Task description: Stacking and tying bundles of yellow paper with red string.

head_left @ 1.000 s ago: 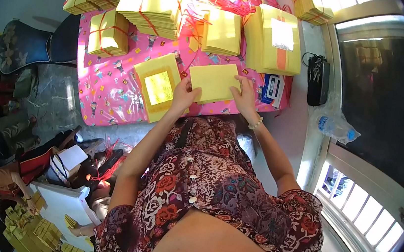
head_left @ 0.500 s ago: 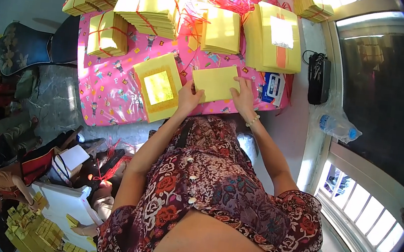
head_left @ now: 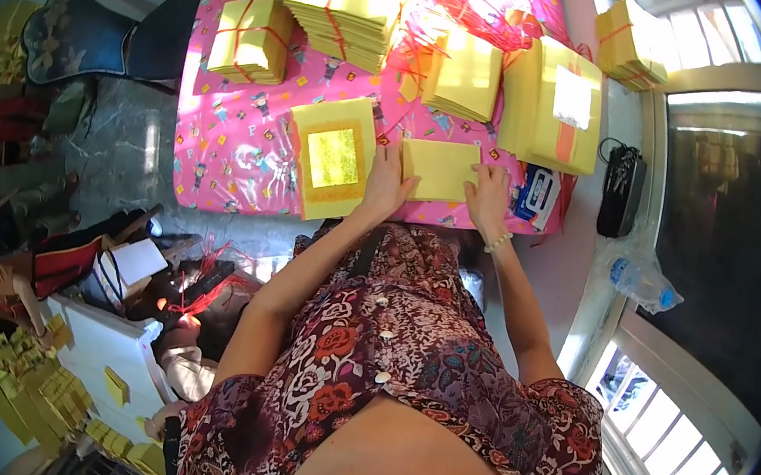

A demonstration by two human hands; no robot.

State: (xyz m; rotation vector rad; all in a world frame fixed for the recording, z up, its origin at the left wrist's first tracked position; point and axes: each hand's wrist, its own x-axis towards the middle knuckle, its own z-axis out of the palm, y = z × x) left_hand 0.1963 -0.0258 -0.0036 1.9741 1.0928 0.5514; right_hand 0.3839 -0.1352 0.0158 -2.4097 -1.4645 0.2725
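Note:
A folded yellow paper sheet (head_left: 441, 175) lies at the near edge of the pink patterned table cover (head_left: 233, 169). My left hand (head_left: 388, 185) grips its left end, thumb on top at the lower corner. At the opposite end, my right hand (head_left: 489, 199) holds the right edge between thumb and fingers. Just left of my left hand lies a larger yellow sheet (head_left: 354, 199) with a shiny gold foil square. I cannot tell how many layers are in the folded paper.
Bundles of yellow paper (head_left: 341, 3) tied with red strips stand at the back. Farther right is a tall yellow stack (head_left: 551, 144). Red plastic strips (head_left: 467, 13) lie among them. A black case (head_left: 621, 195) and plastic bottle (head_left: 645, 284) rest on the sill. A co-worker's arm (head_left: 22, 295) shows lower left.
The folded paper has gone from slightly tilted to nearly level. My right hand's fingers have shifted from its top toward its right edge. The whole view has also shifted.

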